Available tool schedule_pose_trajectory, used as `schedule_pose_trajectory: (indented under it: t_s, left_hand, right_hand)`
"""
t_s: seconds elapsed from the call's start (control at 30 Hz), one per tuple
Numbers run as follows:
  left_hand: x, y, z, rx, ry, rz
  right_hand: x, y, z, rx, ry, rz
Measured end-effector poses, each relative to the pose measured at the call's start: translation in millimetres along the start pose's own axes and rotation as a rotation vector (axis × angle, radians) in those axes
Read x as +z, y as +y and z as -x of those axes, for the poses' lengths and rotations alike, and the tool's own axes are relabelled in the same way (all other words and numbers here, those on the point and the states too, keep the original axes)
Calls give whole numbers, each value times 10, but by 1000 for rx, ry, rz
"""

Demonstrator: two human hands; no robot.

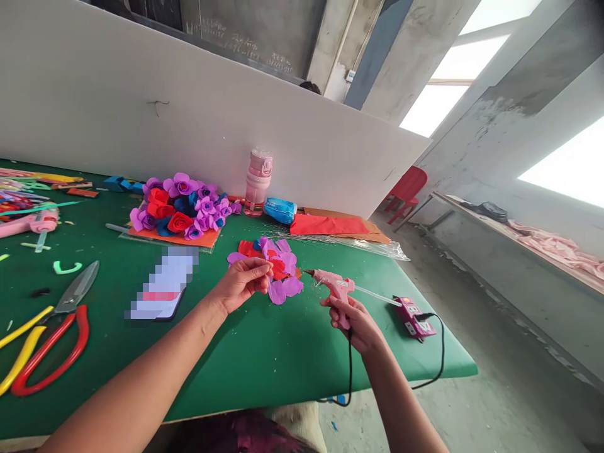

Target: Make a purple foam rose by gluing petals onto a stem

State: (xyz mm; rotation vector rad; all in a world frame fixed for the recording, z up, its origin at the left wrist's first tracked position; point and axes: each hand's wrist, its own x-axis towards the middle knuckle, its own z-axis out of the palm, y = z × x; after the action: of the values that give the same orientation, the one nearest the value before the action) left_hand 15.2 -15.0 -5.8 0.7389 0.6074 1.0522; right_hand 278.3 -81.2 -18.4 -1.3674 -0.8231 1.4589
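My right hand (356, 321) is wrapped round the handle of a pink hot glue gun (334, 283). Its nozzle points left, and a clear glue stick sticks out of its back. My left hand (248, 280) is closed in a pinch in front of a pile of purple, red and blue paper petals (285, 289). What sits between its fingertips is too small to make out. A gap separates the nozzle from the left fingertips. Behind, finished-looking paper flowers (182, 211) in purple, red and blue lie bunched on an orange sheet.
Scissors (70, 308) with red and yellow handles and a blurred phone (163, 286) lie on the left. At the back are a pink bottle (258, 182), a blue packet (280, 210) and red paper (328, 224). A purple power box (414, 319) with a black cord sits right.
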Motion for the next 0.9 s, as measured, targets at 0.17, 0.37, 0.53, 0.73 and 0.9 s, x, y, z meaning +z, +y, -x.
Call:
schedule_pose_trajectory:
  t_s: [0.17,0.37,0.53,0.73,0.9]
  left_hand:
    - [-26,125,12,46,39,-58]
    - [-93,160,-3,-9,186,-171]
    - [-104,137,-11,-15,223,-163]
    - [-94,174,-13,127,212,-148]
    - [-167,239,-40,269,273,-150]
  right_hand:
    - [-224,34,-126,-64,139,485]
    - [-229,-58,-170,-165,229,1242]
    - [62,-233,-76,-336,434,1363]
    - [1008,-257,-362,-533,-216,648]
    - [1522,-200,-714,-310,-496,241]
